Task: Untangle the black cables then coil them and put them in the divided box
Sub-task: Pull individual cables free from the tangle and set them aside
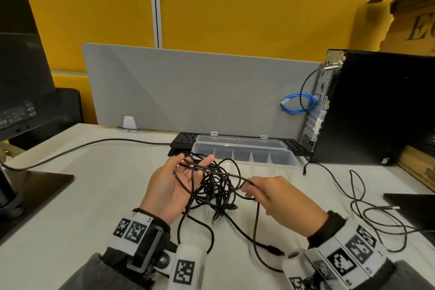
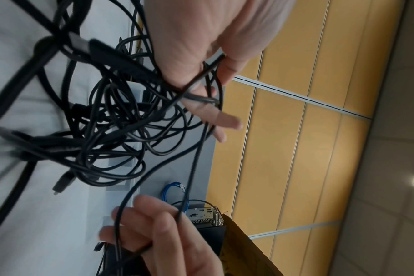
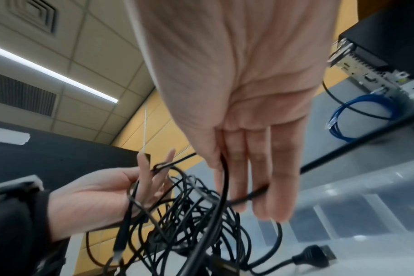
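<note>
both hands work just in front of the divided box, over the white desk. left hand is palm up, fingers spread wide, with loops of the black cables draped over them. right hand pinches one strand between curled fingers. behind the hands the clear box sits with its lid up, against a keyboard.

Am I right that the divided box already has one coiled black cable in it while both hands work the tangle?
Not quite: the divided box holds no cable, as the head view shows. The left hand and right hand do work the tangle.
</note>
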`<state>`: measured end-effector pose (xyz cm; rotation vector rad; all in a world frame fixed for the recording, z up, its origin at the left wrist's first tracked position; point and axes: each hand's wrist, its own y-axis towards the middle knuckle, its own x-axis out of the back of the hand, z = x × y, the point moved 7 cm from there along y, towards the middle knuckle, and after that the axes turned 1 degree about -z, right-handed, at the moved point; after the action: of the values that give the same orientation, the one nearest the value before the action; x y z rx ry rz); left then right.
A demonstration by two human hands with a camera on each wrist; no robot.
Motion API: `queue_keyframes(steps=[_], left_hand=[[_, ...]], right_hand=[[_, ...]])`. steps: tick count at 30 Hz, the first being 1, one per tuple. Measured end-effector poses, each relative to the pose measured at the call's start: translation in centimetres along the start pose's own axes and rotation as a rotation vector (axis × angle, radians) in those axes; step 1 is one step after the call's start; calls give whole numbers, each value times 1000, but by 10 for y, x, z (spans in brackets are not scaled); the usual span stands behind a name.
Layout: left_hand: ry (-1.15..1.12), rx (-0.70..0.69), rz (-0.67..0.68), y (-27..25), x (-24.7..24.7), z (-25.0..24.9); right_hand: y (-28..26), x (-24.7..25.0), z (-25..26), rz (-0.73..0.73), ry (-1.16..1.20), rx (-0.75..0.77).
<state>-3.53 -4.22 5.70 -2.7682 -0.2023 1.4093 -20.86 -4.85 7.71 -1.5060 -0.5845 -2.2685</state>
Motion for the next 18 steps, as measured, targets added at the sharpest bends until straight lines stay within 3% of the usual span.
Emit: queue_keyframes(steps=[2, 5, 7, 12, 14, 16, 18], left_hand=[[-10, -29, -63, 3, 8, -4], [-26, -56, -116, 7, 17, -11], [-24, -74, -121, 8, 20, -14], [74, -126, -179, 8, 26, -18], [95, -117, -195, 7, 29, -21], [160, -108, -174, 7, 27, -23], [226, -111, -170, 8, 26, -22]], right_hand=[[-7, 11, -2, -26, 220, 8], [-20, 40, -12, -102, 813, -61], [-29, 67, -36, -326, 1066, -150], [-67, 116, -124, -965, 1430, -332], [-78, 119, -146, -1011, 1286, -433], [-81, 118, -157, -893, 830, -543], [-74, 108, -168, -740, 504, -548]])
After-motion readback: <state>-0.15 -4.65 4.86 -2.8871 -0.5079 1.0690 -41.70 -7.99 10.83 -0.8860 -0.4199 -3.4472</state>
